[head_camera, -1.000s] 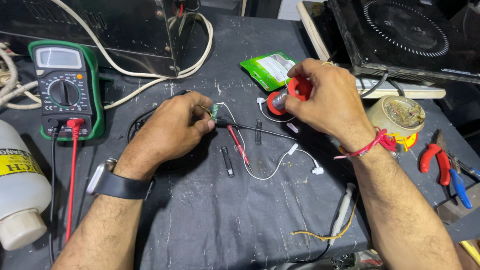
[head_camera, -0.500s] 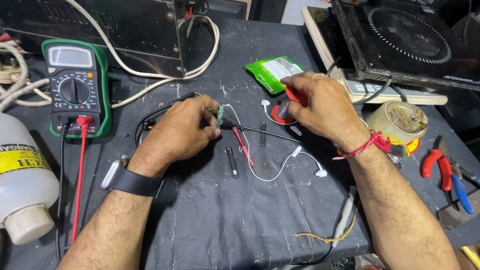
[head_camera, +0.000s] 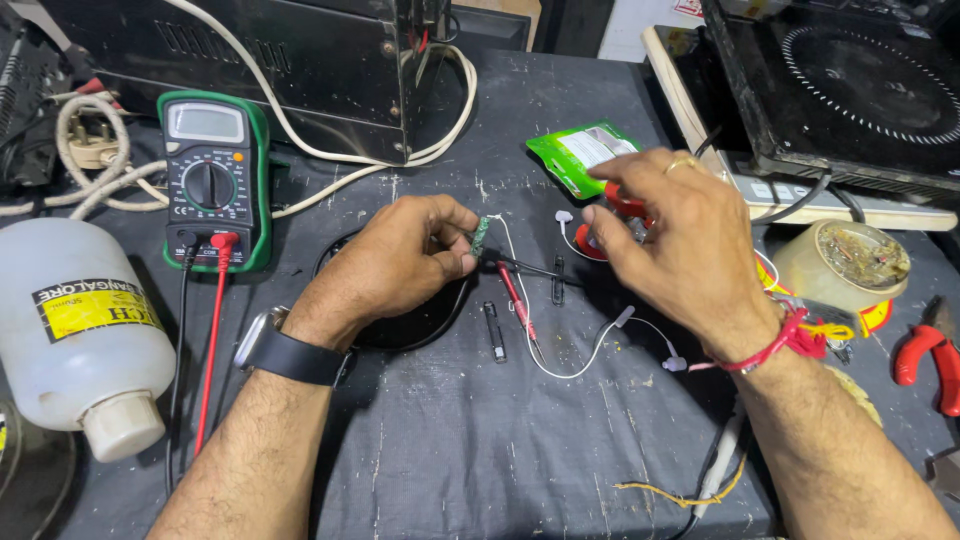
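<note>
My left hand (head_camera: 395, 268) rests on the dark bench top and pinches a small green circuit board (head_camera: 480, 236) between thumb and fingers. Red and black probe tips (head_camera: 515, 300) lie just right of it, along with a thin white wire (head_camera: 590, 350). My right hand (head_camera: 680, 245) hovers over a red round object (head_camera: 590, 243), its fingers curled on a red part (head_camera: 628, 205) near a green pouch (head_camera: 580, 155). A watch is on my left wrist, a red thread on the right.
A green multimeter (head_camera: 212, 175) with red and black leads stands at left, a white plastic bottle (head_camera: 75, 330) lies beside it. A metal box (head_camera: 300, 60) is behind, an induction cooktop (head_camera: 850, 80) at right, a cup of scraps (head_camera: 850, 260), red pliers (head_camera: 925, 350).
My view has shifted slightly. My right hand has moved from the red round object a little toward the green pouch. My left hand still holds the small board in place.
</note>
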